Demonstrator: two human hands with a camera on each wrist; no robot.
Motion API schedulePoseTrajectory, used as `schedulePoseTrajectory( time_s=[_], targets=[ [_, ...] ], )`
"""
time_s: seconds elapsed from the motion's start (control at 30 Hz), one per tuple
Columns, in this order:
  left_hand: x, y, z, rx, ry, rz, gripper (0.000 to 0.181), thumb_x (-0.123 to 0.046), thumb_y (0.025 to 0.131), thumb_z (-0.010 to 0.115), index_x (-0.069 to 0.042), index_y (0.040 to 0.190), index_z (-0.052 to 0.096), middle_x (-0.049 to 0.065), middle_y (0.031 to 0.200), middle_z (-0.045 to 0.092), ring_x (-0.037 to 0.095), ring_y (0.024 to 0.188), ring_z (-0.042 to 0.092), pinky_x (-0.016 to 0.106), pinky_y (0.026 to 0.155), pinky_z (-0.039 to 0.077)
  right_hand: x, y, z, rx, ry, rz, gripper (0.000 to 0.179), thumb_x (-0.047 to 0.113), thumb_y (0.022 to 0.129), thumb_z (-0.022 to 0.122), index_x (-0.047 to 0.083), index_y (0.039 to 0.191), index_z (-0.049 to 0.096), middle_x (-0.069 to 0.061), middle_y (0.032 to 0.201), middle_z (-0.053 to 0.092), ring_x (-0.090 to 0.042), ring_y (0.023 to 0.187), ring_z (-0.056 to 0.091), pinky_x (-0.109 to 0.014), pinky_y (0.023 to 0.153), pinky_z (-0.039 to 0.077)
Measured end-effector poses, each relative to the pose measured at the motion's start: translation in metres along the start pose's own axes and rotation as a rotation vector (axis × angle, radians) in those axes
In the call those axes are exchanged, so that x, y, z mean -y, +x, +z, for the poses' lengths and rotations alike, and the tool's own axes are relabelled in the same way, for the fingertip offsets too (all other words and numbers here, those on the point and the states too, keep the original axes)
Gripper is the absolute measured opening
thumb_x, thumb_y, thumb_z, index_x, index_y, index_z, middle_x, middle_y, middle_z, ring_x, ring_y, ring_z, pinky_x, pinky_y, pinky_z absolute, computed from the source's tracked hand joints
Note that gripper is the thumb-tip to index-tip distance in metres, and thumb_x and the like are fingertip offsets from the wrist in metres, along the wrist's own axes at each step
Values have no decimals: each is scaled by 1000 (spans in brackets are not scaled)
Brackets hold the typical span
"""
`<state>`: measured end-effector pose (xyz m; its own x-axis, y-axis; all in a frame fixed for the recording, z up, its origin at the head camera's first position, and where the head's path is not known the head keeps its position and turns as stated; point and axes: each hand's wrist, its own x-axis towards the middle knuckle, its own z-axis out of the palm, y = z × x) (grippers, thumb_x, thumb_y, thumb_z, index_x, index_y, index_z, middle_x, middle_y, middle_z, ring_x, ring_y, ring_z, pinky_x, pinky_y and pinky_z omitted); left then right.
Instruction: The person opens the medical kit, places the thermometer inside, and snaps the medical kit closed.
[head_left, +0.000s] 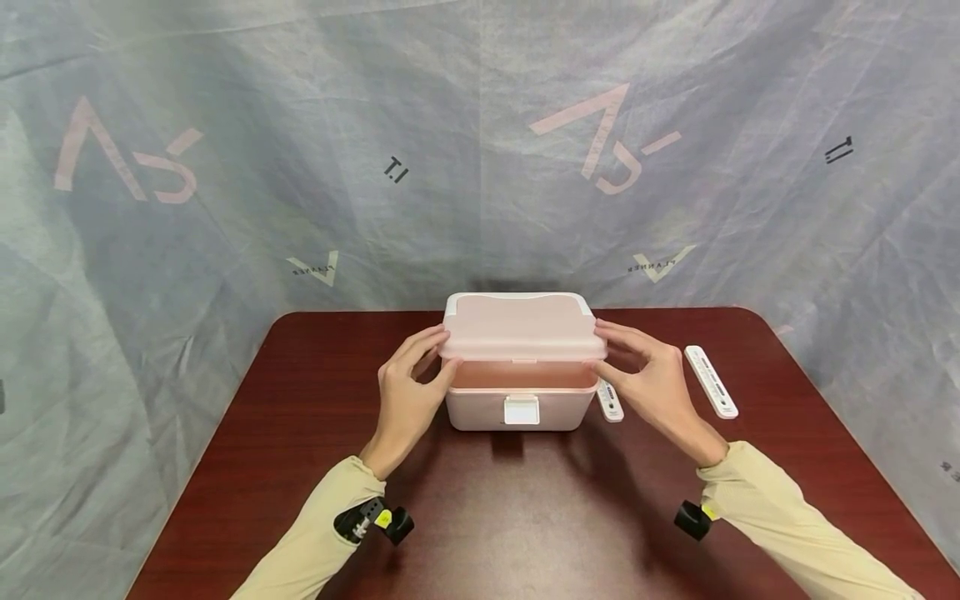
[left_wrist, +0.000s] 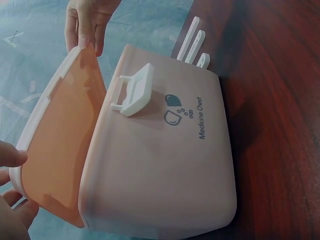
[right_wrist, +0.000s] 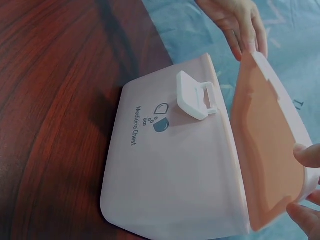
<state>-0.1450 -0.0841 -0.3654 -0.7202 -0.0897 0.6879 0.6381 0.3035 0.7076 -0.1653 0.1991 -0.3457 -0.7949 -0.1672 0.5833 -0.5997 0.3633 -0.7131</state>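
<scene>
A pink medicine chest (head_left: 480, 410) stands on the table, its lid (head_left: 521, 325) tilted partly up and its white front latch (head_left: 522, 410) undone. My left hand (head_left: 408, 387) pinches the lid's left front corner between thumb and fingers. At the opposite corner, my right hand (head_left: 648, 379) holds the lid in the same way. In the left wrist view, "Medicine Chest" is printed on the box front (left_wrist: 165, 165) beneath a capsule picture. The lid's orange-tinted inner side (right_wrist: 265, 155) shows in the right wrist view. What lies inside the chest cannot be seen.
One white strip-shaped packet (head_left: 711, 382) lies at the right of the table. Another white strip (head_left: 611, 402) lies against the chest's right side, partly hidden by my right hand. A grey printed cloth (head_left: 480, 150) hangs behind the dark red table (head_left: 315, 375).
</scene>
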Motion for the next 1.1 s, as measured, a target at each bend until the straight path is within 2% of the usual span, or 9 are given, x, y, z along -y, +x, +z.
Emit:
schedulePoseTrajectory(
  time_s=[0.3,0.6,0.87,1.1],
  targets=[
    [0,2,1,-12,-13,7,32,13,75,72,14,105,65,27,112,61,38,103,61,47,86,51,1,2,-1,0,6,-26,44,-14,69,76,-13,111,64,-25,113,63,-36,96,64,-37,81,53],
    [-3,7,1,-23,-15,9,31,14,74,72,14,105,65,27,111,61,38,101,61,46,86,51,1,6,0,-17,10,-41,42,-15,69,76,-13,109,65,-25,111,64,-26,97,65,-33,81,53],
    [-3,10,2,-33,-12,-2,30,13,76,71,13,105,65,25,111,62,37,102,61,45,86,51,4,9,0,-26,2,-39,41,-15,70,76,-13,109,65,-25,110,64,-34,93,65,-31,80,54],
    [-7,13,2,-54,-4,0,28,13,75,71,13,103,66,22,110,63,36,101,62,47,85,52,6,11,0,-34,-12,-27,40,-14,70,76,-13,109,65,-24,110,64,-34,91,66,-31,79,54]
  ],
)
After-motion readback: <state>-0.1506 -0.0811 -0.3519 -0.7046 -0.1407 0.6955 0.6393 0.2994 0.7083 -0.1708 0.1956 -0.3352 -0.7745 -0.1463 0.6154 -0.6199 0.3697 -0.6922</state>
